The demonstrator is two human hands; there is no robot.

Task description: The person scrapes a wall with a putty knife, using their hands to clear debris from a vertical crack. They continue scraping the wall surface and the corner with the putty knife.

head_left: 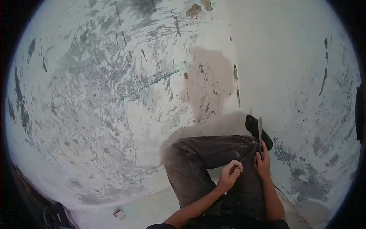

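My right hand (263,162) is closed around the lower end of a scraper (260,129). Its thin flat blade points up and is seen nearly edge-on; the handle is hidden by my fingers. My left hand (230,173) is a short way to the left, over my bent legs, with its fingers curled in. Whether anything is inside those fingers cannot be made out. Behind the blade is a black shoe (251,124) on my foot. My dark trousers (187,164) carry pale dust marks.
A wall (152,114) with scraped grey and white patches rises in front, with a pinkish area (209,80) near its corner. A smoother pale wall (274,57) adjoins on the right. A small pale block (119,214) lies on the floor at lower left.
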